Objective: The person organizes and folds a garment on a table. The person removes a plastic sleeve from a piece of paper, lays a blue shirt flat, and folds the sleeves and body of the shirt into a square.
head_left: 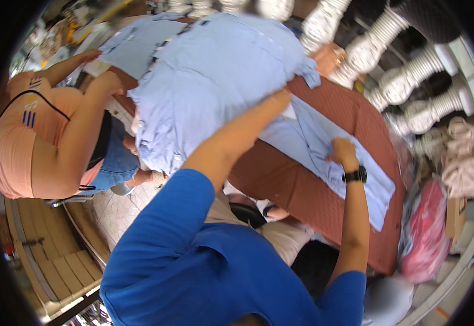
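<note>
A light blue shirt (324, 146) lies in a long, narrow folded shape across a brown quilted table cover (286, 168). My right hand (344, 151), with a black watch on its wrist, rests on the shirt with its fingers curled in on the cloth. Farther to the left, my left hand (282, 101) reaches to the shirt's other end, beside a large heap of light blue shirts (209, 76). Its fingers are hidden from view.
To the left, a person in a peach top (46, 125) works at more light blue garments (139, 43). White ridged columns (367, 51) line the far side. At right lie a pink plastic-wrapped bundle (426, 231) and pale cloth (461, 157). A slatted tan bench (52, 255) stands lower left.
</note>
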